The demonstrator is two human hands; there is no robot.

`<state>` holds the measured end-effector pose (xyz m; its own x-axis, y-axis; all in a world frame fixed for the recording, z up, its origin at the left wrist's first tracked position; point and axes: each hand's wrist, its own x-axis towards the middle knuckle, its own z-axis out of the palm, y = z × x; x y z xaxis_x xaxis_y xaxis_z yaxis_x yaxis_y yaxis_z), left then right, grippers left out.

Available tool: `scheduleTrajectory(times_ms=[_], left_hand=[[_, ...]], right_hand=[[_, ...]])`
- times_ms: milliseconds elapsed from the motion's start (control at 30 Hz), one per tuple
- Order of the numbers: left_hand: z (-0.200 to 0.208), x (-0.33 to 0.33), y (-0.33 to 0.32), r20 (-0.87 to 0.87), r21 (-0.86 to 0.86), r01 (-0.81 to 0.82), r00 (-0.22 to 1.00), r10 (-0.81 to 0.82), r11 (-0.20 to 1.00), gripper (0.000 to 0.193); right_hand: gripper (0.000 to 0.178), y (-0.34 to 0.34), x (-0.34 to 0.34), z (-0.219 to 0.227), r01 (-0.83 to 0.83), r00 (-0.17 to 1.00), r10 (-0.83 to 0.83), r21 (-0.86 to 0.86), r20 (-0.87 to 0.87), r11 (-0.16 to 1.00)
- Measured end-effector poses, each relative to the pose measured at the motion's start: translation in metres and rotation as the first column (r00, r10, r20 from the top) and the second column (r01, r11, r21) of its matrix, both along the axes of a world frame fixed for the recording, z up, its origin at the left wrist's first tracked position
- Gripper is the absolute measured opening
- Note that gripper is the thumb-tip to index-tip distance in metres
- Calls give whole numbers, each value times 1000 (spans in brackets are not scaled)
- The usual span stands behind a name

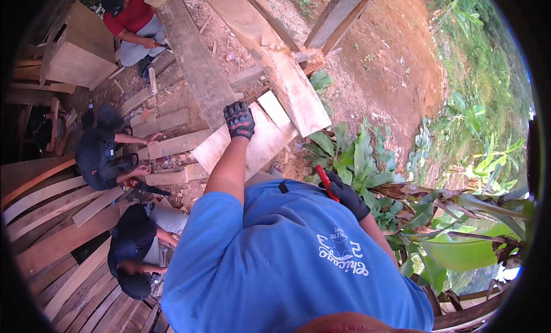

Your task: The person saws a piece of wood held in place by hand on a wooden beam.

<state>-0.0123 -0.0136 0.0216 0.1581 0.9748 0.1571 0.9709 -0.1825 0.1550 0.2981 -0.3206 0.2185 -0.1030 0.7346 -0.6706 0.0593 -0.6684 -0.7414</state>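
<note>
My left hand (pixel 240 120), in a black glove with red marks, is closed at the far edge of a pale wooden board (pixel 263 142). Its fingers are curled, and the board lies tilted in front of my body. My right hand (pixel 349 198), in a dark glove, is held beside my right hip. It is closed around a slim red object (pixel 326 182), whose exact kind I cannot make out. Just beyond the board is a thick light plank (pixel 295 92), with a small whitish piece (pixel 274 108) between them.
A long grey-brown plank (pixel 192 54) runs away from me. At the left, three people (pixel 99 152) sit or crouch among stacked boards (pixel 69 241) and a wooden box (pixel 80 49). Leafy plants (pixel 350 155) grow at the right; a wooden post (pixel 341 17) rises ahead.
</note>
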Motion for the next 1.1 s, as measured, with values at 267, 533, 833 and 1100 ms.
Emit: scheduleTrajectory(times_ms=[267, 533, 833, 1100], left_hand=[[2, -7, -63, 23, -21, -103, 994, 104, 994, 79], [-11, -25, -54, 70, -125, -114, 990, 123, 986, 86], [-26, -9, -47, 4, -159, -198, 979, 201, 967, 91], [-14, 0, -42, 161, -193, -263, 942, 295, 945, 83]], right_hand=[[67, -4, -8, 58, -261, 848, 226, 8, 479, 965], [46, -8, -21, 71, 75, 766, -24, -51, 643, 996], [46, 1, -6, 144, 252, 541, -227, 101, 810, 962], [29, 4, -14, 197, -120, 463, -191, 274, 866, 954]])
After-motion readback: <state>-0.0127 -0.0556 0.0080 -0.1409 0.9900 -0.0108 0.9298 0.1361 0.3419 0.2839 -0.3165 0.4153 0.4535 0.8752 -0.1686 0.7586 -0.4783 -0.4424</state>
